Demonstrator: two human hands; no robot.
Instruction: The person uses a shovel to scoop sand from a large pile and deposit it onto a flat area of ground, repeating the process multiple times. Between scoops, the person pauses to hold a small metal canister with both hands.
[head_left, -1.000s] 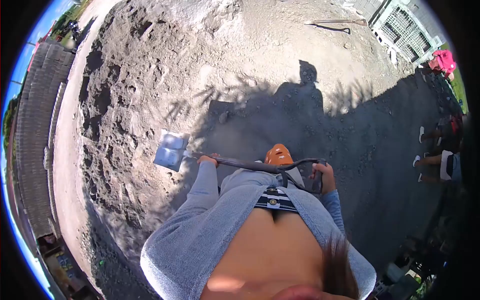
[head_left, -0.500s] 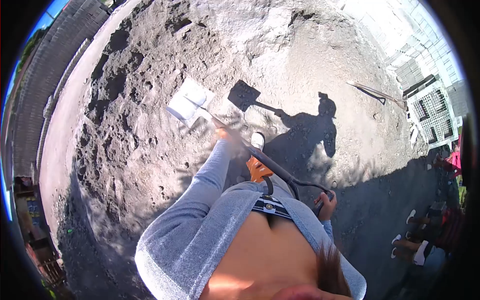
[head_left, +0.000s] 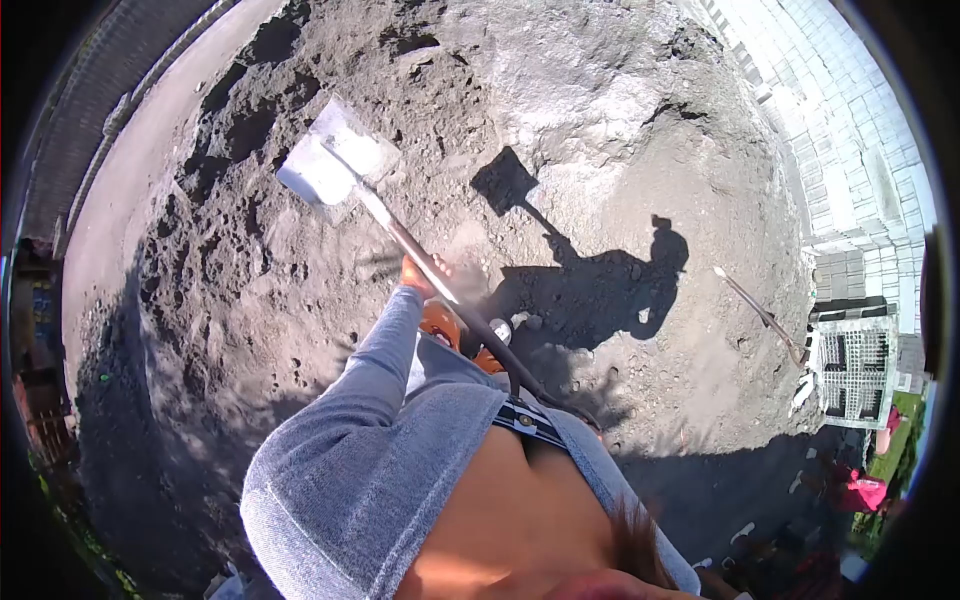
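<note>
A shovel (head_left: 425,262) runs diagonally across the view, its wide metal blade (head_left: 338,155) raised at the upper left over rough grey soil. My left hand (head_left: 428,277) is wrapped round the middle of its shaft. The handle end passes down in front of my body, where my right hand is hidden behind my clothing. On the ground right of the blade lies the shovel's dark shadow (head_left: 504,181). My orange-covered leg (head_left: 440,325) and a light shoe (head_left: 500,330) show under the shaft.
A second long-handled tool (head_left: 750,305) lies on the soil to the right. Beyond it stand a pale plastic crate (head_left: 853,368) and stacked blocks (head_left: 840,275). A mound of clumpy soil (head_left: 600,120) rises ahead. Something pink (head_left: 862,492) and dim shapes are at the lower right.
The blade and my left hand have moved up and to the left. My right hand, seen on the handle before, has gone out of sight. The whole view has turned.
</note>
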